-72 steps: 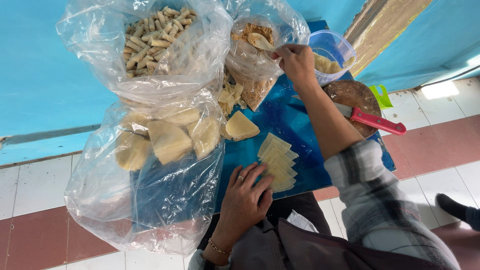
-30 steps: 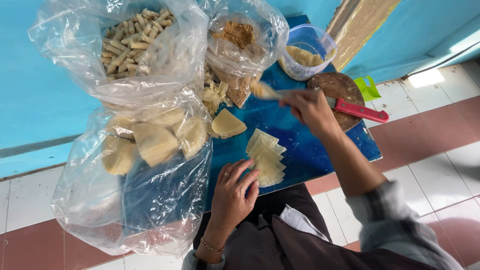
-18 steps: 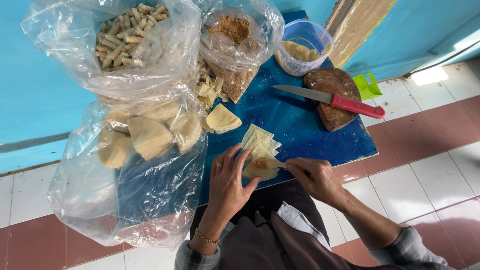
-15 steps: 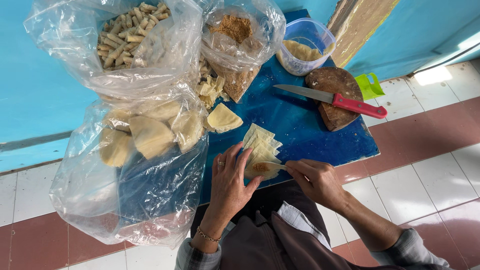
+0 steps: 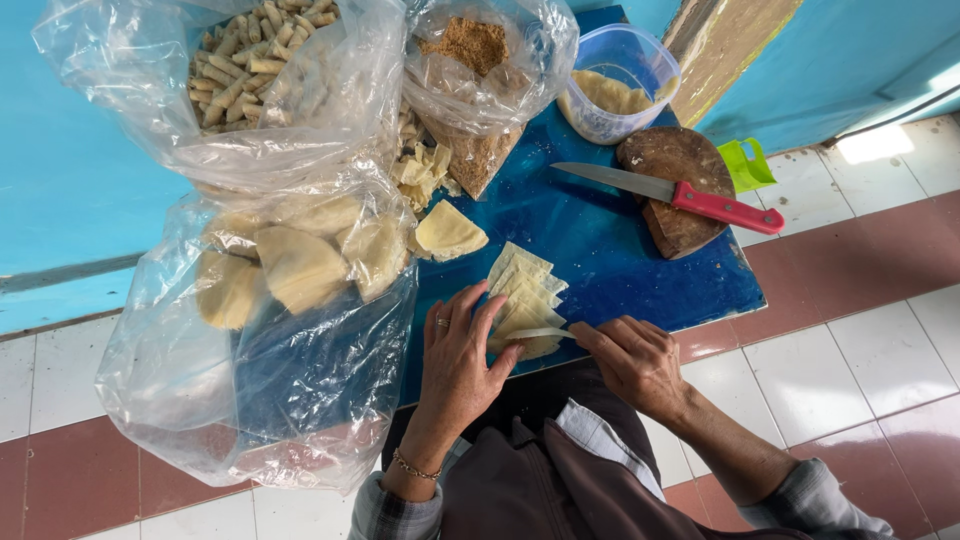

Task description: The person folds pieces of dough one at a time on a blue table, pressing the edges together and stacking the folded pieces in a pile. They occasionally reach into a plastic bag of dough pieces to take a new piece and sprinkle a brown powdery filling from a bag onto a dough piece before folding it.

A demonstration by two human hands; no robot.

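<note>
My left hand [image 5: 462, 358] lies flat with spread fingers on the near edge of the blue table [image 5: 600, 250], its fingertips pressing a fanned stack of pale square pastry wrappers [image 5: 525, 295]. My right hand [image 5: 632, 357] holds a small pale spoon or spreader [image 5: 540, 333], its tip laid on the nearest wrapper. One folded wrapper [image 5: 447, 232] lies just beyond the stack.
A clear bag of rolled pastries [image 5: 260, 60], a bag of folded wrappers [image 5: 290, 270] and a bag of brown crumbs [image 5: 475, 60] crowd the left and back. A plastic tub [image 5: 615, 85] of filling, a red-handled knife [image 5: 680, 195] on a round wooden board [image 5: 675, 170] and a green scraper [image 5: 746, 165] sit at the right.
My right hand carried the spoon from the bags at the back down to the wrapper stack at the near edge. My left hand shifted onto the stack.
</note>
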